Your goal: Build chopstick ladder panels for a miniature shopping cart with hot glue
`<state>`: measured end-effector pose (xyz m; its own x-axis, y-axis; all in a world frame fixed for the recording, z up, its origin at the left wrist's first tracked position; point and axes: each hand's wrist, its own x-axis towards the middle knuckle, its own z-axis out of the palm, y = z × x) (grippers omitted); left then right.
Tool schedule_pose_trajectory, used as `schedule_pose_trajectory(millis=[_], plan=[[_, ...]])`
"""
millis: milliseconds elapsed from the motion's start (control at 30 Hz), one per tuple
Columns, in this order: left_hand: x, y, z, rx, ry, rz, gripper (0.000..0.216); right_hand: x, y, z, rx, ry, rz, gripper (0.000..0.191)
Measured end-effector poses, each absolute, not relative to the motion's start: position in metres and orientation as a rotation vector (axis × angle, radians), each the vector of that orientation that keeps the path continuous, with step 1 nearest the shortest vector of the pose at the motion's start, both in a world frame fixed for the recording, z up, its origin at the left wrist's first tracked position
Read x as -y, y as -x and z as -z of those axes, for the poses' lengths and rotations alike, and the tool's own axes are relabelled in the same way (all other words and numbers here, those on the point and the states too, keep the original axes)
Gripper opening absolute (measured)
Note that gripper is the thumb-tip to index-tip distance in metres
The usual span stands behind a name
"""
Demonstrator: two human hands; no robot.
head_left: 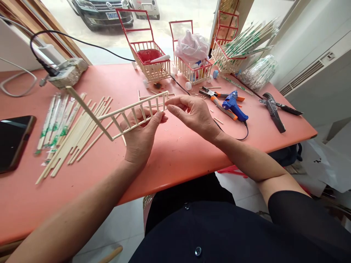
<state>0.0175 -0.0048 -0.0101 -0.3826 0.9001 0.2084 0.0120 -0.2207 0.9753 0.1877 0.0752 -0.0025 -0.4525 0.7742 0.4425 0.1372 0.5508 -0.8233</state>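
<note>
A ladder-like chopstick frame [131, 111], with short rungs between two long rails and a longer stick across its left end, is held tilted above the table. My left hand [144, 135] is closed around its lower rail, thumb on top near the right end. At that same end, my right hand [192, 113] has thumb and forefinger pinched together on the frame's tip; any small piece between them is hidden. Behind the frame, another piece made of thin sticks [141, 98] is partly covered. Loose chopsticks [85, 135] lie left of my left hand.
Paper-wrapped chopsticks [53, 122] and a phone [15, 140] lie left, below a power strip [68, 73]. Small stick-built carts [155, 71] line the back. Pliers [219, 102], a blue glue gun [236, 106] with its cord, and a black-handled tool [275, 113] lie right.
</note>
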Motion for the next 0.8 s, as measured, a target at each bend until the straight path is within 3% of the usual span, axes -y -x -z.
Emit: schedule_pose_trajectory(millis=[200, 467, 800], plan=[[0.006, -0.021, 0.012, -1.333, -1.160, -1.664, 0.022, -0.071, -0.182, 0.006, 1.880, 0.744, -0.939, 0.038], [0.007, -0.023, 0.011, -1.359, -1.165, -1.665, 0.024, -0.067, -0.179, 0.002, 1.999, 0.830, -0.611, 0.020], [0.009, -0.026, 0.010, -1.352, -1.163, -1.648, 0.028, -0.061, -0.178, -0.002, 2.006, 0.906, -0.651, 0.021]])
